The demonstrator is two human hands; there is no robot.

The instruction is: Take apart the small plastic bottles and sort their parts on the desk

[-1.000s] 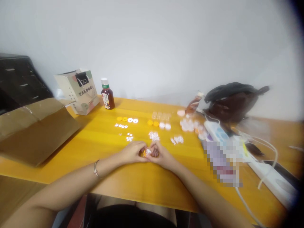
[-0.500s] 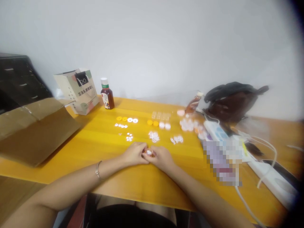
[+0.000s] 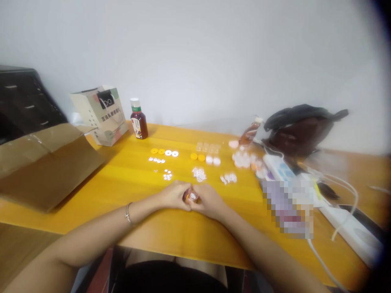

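Just above the near part of the table, my left hand [image 3: 176,196] and my right hand [image 3: 210,201] meet, fingers curled round one small round piece [image 3: 192,196]. It looks orange and see-through with white in its middle; blur and fingers hide its exact kind. Beyond my hands lie a heap of small white rings [image 3: 199,174], another group of small white pieces [image 3: 229,178] and several white dots [image 3: 167,176]. Farther back are yellow discs [image 3: 158,151], white discs with holes [image 3: 171,153], yellow round caps [image 3: 198,157], white round caps [image 3: 213,160] and clear pieces [image 3: 207,147].
An open cardboard box [image 3: 51,171] takes up the left, near a paper bag [image 3: 106,116] and a dark red bottle [image 3: 139,122]. At right are a white power strip [image 3: 351,236] with cables, a black bag [image 3: 302,130] and a tilted bottle [image 3: 250,132].
Both hands stay together round the small piece, which has tilted slightly so more orange shows. The whole view has shifted a little.
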